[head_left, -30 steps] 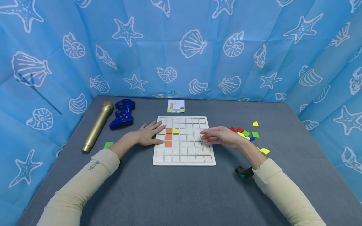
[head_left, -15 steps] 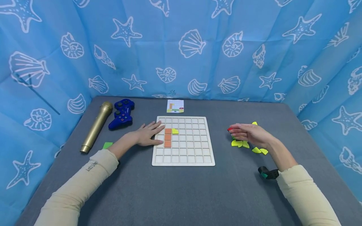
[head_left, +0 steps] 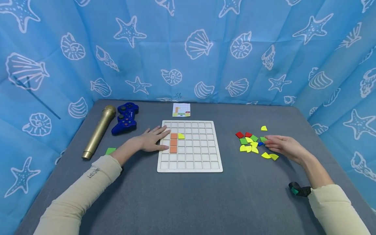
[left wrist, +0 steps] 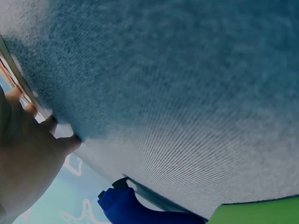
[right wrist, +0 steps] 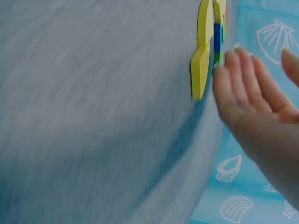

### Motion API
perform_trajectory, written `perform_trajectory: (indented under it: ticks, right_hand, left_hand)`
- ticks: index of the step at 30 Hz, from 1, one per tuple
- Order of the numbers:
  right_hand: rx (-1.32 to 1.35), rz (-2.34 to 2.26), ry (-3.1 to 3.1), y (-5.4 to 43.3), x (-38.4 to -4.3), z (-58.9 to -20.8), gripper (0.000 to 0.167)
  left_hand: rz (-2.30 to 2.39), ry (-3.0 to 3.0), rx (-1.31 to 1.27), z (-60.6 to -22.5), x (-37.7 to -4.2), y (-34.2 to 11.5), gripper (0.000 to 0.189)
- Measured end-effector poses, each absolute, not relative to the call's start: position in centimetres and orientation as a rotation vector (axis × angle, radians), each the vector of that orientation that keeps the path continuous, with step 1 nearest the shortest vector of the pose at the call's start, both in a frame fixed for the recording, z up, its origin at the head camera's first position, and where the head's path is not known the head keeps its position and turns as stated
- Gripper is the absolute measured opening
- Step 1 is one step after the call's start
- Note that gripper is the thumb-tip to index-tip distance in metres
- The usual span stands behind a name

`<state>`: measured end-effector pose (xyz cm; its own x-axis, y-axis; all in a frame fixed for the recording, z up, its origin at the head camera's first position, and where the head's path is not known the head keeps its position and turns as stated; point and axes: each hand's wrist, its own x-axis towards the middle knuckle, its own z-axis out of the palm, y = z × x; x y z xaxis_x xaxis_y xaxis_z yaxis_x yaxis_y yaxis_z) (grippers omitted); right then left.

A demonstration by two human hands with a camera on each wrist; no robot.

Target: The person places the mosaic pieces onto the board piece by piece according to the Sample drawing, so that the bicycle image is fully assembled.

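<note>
The white grid board point(head_left: 189, 161) lies flat on the table, with a column of orange square tiles point(head_left: 174, 142) and one yellow rounded tile point(head_left: 181, 136) in its cells. My left hand point(head_left: 151, 140) rests spread across the board's left edge. On the right side, my right hand point(head_left: 286, 148) hovers with thumb apart and fingers extended, its fingertips at a green square tile point(head_left: 263, 139) in the loose pile. Around it lie several yellow rounded tiles point(head_left: 274, 157), a small blue tile point(head_left: 260, 144) and red tiles point(head_left: 239, 134). The right wrist view shows nothing held in that hand.
A small printed card point(head_left: 181, 110) with a coloured pattern lies behind the board. To the left are a gold microphone point(head_left: 100, 132), a blue game controller point(head_left: 126, 118) and a green tile point(head_left: 110, 150). A blue shell-patterned curtain point(head_left: 199, 65) hangs around the table.
My right hand has travelled from the board's right edge, over the pile, to the pile's right side. My left hand has stayed on the board.
</note>
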<state>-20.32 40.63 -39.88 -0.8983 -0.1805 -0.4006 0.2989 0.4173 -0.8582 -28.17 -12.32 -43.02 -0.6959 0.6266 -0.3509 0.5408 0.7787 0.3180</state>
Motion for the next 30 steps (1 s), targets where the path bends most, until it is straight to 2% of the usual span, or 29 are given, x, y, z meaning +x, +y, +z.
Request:
perform_trajectory:
  ticks: [5,12,30]
  right_hand:
    - [0.001,-1.278,2.439,41.3,-19.0,-39.9,0.057]
    - [-0.039,-1.127,2.582,41.8,-17.8,-40.5,0.055]
    - [-0.114,-0.873,2.818,41.6,-16.9,-42.1,0.047]
  left_hand:
    - [0.265,2.539,0.878,-43.2,-28.2,-12.4,0.082]
    - [0.267,2.541,0.886,-43.2,-28.2,-12.3,0.082]
    - [0.249,2.530,0.874,-43.0,-28.1,-12.1,0.083]
